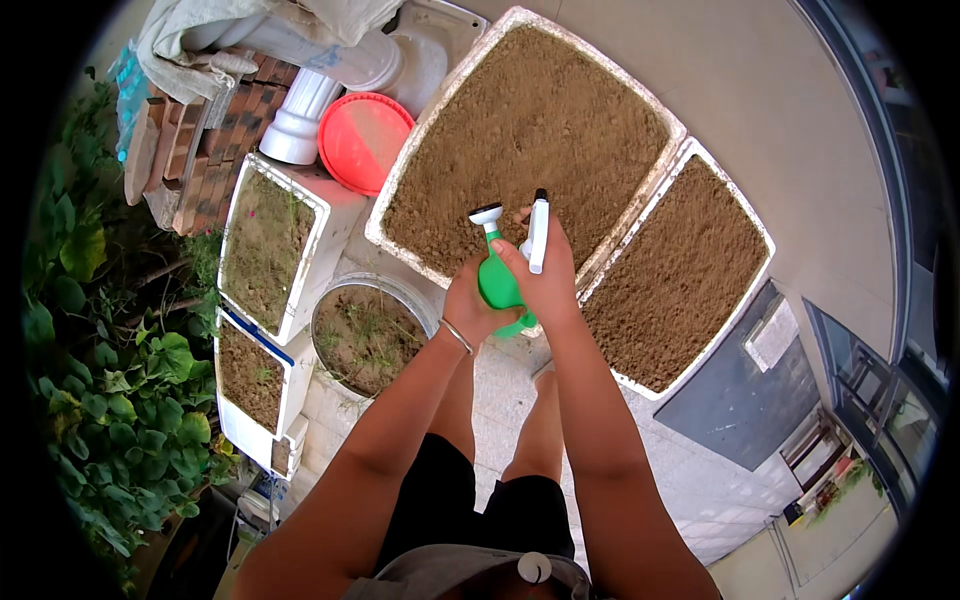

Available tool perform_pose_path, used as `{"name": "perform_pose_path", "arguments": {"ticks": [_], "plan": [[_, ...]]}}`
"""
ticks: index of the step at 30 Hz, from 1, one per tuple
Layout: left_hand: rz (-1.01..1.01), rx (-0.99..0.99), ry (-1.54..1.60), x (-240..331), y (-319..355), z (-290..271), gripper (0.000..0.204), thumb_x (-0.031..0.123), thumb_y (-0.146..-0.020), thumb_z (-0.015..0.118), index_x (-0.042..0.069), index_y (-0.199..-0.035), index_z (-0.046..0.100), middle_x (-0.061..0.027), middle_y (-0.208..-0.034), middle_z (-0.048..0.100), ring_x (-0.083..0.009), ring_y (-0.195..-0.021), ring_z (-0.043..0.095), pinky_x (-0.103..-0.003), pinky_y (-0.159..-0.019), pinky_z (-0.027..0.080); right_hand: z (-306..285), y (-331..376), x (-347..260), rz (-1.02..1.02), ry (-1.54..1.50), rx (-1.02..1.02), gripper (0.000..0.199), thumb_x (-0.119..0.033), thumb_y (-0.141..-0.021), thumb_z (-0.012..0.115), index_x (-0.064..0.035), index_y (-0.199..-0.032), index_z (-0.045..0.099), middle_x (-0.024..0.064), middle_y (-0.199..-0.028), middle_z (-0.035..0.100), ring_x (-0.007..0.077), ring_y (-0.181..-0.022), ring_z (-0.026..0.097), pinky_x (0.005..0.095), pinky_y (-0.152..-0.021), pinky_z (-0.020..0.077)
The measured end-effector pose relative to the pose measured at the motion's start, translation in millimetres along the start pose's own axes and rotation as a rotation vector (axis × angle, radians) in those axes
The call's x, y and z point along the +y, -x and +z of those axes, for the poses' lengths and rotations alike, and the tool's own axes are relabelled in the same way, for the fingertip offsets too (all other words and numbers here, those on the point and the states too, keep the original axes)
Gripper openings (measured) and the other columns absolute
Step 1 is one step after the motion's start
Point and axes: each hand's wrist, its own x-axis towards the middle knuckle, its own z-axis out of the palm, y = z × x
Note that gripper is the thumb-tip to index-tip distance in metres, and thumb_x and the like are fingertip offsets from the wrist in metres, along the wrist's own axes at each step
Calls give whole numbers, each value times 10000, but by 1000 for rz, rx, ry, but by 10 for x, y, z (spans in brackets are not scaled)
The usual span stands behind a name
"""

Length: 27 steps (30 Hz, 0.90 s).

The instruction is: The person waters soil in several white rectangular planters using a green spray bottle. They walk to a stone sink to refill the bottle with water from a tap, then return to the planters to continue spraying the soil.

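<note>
Left hand (468, 302)'s curled round a green can (498, 284), right hand (550, 278)'s closed up by its white spray head (538, 238); some fingers are hidden. Can's held up in front of the body, by the big soil box (410, 257)'s near edge. Smaller soil box (714, 316) sits right, round tub (375, 278) left.

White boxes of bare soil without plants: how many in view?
2: the large box at top centre, and the narrower box along its right side. A small container at lower left is too small to judge.
</note>
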Motion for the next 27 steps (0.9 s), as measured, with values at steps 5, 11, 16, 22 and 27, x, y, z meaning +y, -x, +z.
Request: {"name": "perform_pose_path", "arguments": {"ticks": [5,11,16,22,27], "plan": [[-52,-69,-80,-26,-477,-107,884,296,-538,868,-15,-1260,462,-185,-1105,622,-323,-1034,626,-395,-898,494,14,-489,-131,100,-81,-19,573,-273,-795,805,-16,-1221,521,89,-1062,613,198,-930,589,342,-801,478],[-42,-85,-120,59,-843,-185,930,346,-533,869,-40,-1264,444,-213,-1109,621,-341,-1027,626,-397,-898,495,20,-866,-162,144,-218,-20,646,-226,-790,812,-11,-1300,479,107,-1207,568,220,-1130,543,360,-927,462],[-11,-35,31,7,-890,-303,934,329,-552,869,-52,-1282,429,-213,-1116,604,-321,-1035,618,-396,-901,490,4,-895,-300,127,-320,-235,689,-104,-819,733,-24,-1418,404,127,-1320,536,238,-1195,532,376,-1046,394],[49,109,-41,-220,-570,-491,931,253,-545,876,-52,-1295,415,-210,-1124,591,-326,-1050,607,-404,-906,484,-34,-1202,329,371,-647,-153,438,86,-854,484,-3,-1279,542,151,-1201,618,198,-1096,587,323,-943,473],[66,164,112,-511,-221,-374,982,161,-522,881,-40,-1339,375,-181,-1143,600,-283,-1037,635,-397,-898,504,112,-1900,839,416,-298,-234,281,78,-880,445,12,-1074,636,105,-990,669,169,-886,630,288,-801,519]]}}
